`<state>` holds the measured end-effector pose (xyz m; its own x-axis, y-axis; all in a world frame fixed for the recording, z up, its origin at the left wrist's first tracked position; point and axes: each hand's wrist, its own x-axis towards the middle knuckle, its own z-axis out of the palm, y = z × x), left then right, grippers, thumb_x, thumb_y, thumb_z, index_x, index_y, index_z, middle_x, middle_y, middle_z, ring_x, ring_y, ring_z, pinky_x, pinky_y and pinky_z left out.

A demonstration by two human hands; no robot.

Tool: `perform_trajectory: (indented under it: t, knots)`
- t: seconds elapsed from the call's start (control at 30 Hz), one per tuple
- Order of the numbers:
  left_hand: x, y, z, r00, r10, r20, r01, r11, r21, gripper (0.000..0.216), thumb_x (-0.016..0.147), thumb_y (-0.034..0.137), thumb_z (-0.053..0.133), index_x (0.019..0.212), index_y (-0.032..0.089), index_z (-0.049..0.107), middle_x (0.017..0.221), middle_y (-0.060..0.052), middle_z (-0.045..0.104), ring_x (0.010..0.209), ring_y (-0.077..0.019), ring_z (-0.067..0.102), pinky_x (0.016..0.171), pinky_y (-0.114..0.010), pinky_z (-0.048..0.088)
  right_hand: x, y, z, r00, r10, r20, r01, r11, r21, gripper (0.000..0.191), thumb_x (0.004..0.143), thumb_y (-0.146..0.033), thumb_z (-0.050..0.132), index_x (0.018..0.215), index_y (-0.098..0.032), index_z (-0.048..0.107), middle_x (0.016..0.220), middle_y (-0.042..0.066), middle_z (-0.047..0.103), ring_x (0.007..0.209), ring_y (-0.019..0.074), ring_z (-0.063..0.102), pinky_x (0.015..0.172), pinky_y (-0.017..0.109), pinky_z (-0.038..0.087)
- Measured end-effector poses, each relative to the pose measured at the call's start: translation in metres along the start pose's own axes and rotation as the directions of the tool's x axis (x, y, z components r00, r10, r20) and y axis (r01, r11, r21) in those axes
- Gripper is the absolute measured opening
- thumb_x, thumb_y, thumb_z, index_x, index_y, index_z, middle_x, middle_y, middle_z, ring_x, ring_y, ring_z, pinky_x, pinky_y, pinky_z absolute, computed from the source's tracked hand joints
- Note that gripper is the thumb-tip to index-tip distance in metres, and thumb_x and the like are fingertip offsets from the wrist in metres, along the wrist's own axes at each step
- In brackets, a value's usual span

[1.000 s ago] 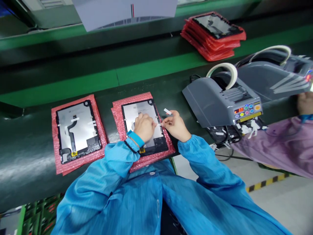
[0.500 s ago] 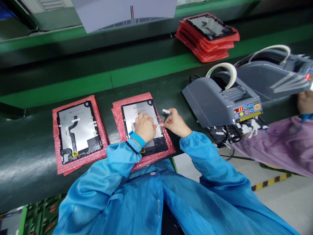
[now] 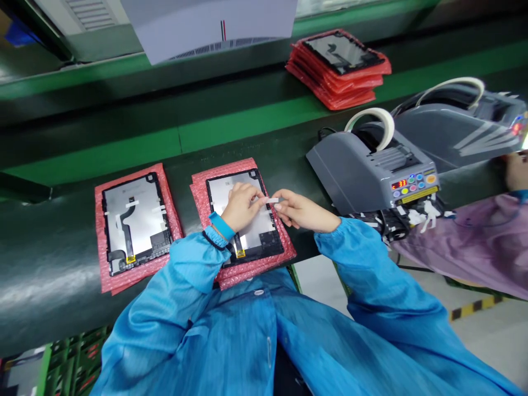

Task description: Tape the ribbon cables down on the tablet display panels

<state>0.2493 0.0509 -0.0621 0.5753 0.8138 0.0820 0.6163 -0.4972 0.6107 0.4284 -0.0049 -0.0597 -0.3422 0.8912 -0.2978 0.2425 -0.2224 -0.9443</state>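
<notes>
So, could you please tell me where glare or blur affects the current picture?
Head view: pale glare spreads over the dark bench at the left; head view, right edge: the rear machine's display is a blurred red glow, while the nearer display shows legible digits; head view, centre: the white strip by the left hand stands out, too small for detail.

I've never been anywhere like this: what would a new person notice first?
Probably the blue sleeves in front, with left hand and right hand at a little white strip over the middle panel. Next, maybe the nearer grey machine to the right, with red digits, and the red-wrapped stack farther back.
</notes>
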Motion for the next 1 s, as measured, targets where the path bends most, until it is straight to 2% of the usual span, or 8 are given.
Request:
perform_trajectory:
  t: [0.1, 0.27, 0.37, 0.5, 0.63, 0.77, 0.93, 1.0]
  knots:
    - [0.001, -0.001, 0.002, 0.999, -0.033, 0.038, 0.033, 0.999, 0.007, 0.014, 0.086, 0.023, 0.057, 0.074, 0.016, 0.061, 0.077, -0.003, 0.061, 0.084, -0.0187, 0.051, 0.082, -0.033, 0.037, -0.001, -0.001, -0.002, 0.999, 0.028, -0.03, -0.032, 0.992, -0.12, 0.021, 0.086, -0.039, 0.048, 0.096, -0.02, 0.048, 0.047, -0.011, 0.044, 0.036, 0.0073, 0.037, 0.038, 0.02, 0.03]
    - [0.002, -0.004, 0.005, 0.994, -0.092, 0.059, 0.091, 0.996, 0.007, 0.013, 0.085, 0.019, 0.056, 0.073, 0.016, 0.06, 0.076, -0.003, 0.06, 0.083, -0.0181, 0.051, 0.084, -0.033, 0.037, 0.002, 0.002, -0.008, 0.944, -0.076, -0.322, -0.03, 0.949, -0.314, 0.021, 0.08, -0.034, 0.057, 0.091, -0.017, 0.058, 0.061, -0.003, 0.056, 0.054, 0.0099, 0.048, 0.053, 0.023, 0.038]
    - [0.002, -0.004, 0.006, 0.992, -0.102, 0.072, 0.102, 0.995, 0.005, 0.013, 0.085, 0.019, 0.056, 0.073, 0.016, 0.061, 0.077, -0.002, 0.061, 0.083, -0.0179, 0.052, 0.085, -0.033, 0.038, 0.009, 0.004, -0.005, 0.941, -0.135, -0.31, 0.021, 0.938, -0.345, 0.016, 0.078, -0.033, 0.058, 0.079, -0.017, 0.059, 0.069, 0.0, 0.06, 0.06, 0.0108, 0.05, 0.058, 0.024, 0.039]
    - [0.0, -0.002, 0.009, 0.983, -0.161, 0.089, 0.156, 0.986, 0.059, 0.015, 0.086, 0.023, 0.055, 0.076, 0.017, 0.062, 0.082, -0.004, 0.061, 0.09, -0.0205, 0.051, 0.086, -0.035, 0.037, 0.021, 0.011, 0.0, 0.938, -0.151, -0.312, 0.002, 0.903, -0.43, 0.009, 0.078, -0.022, 0.057, 0.071, -0.017, 0.058, 0.067, -0.001, 0.055, 0.062, 0.0118, 0.048, 0.062, 0.025, 0.039]
    - [-0.003, 0.001, 0.015, 0.964, -0.26, 0.058, 0.248, 0.955, 0.165, 0.017, 0.087, 0.028, 0.054, 0.079, 0.018, 0.066, 0.095, -0.008, 0.06, 0.102, -0.0257, 0.046, 0.087, -0.039, 0.037, 0.03, 0.022, 0.002, 0.925, -0.197, -0.326, -0.009, 0.844, -0.537, 0.009, 0.076, -0.016, 0.059, 0.068, -0.017, 0.059, 0.071, 0.001, 0.054, 0.069, 0.014, 0.05, 0.07, 0.028, 0.04]
    - [-0.004, 0.002, 0.02, 0.958, -0.279, 0.06, 0.26, 0.94, 0.222, 0.019, 0.088, 0.029, 0.052, 0.081, 0.018, 0.067, 0.099, -0.01, 0.057, 0.106, -0.0278, 0.044, 0.088, -0.041, 0.037, 0.033, 0.027, 0.002, 0.922, -0.21, -0.324, -0.028, 0.801, -0.598, 0.009, 0.077, -0.017, 0.061, 0.068, -0.018, 0.062, 0.07, 0.001, 0.054, 0.071, 0.0152, 0.05, 0.075, 0.03, 0.041]
    - [-0.006, 0.005, 0.02, 0.957, -0.282, 0.066, 0.258, 0.934, 0.248, 0.02, 0.088, 0.029, 0.051, 0.082, 0.018, 0.067, 0.099, -0.01, 0.057, 0.107, -0.0281, 0.044, 0.089, -0.041, 0.038, 0.031, 0.02, 0.005, 0.928, -0.179, -0.326, -0.082, 0.758, -0.647, 0.008, 0.077, -0.017, 0.063, 0.069, -0.018, 0.064, 0.074, 0.003, 0.058, 0.074, 0.0153, 0.052, 0.075, 0.029, 0.04]
    - [-0.007, 0.006, 0.02, 0.959, -0.278, 0.061, 0.253, 0.931, 0.263, 0.02, 0.087, 0.029, 0.052, 0.081, 0.017, 0.067, 0.098, -0.011, 0.058, 0.107, -0.0285, 0.044, 0.089, -0.042, 0.038, 0.03, 0.016, 0.003, 0.929, -0.116, -0.351, -0.151, 0.747, -0.647, 0.008, 0.076, -0.022, 0.065, 0.069, -0.018, 0.064, 0.073, 0.002, 0.06, 0.071, 0.0145, 0.053, 0.07, 0.027, 0.04]
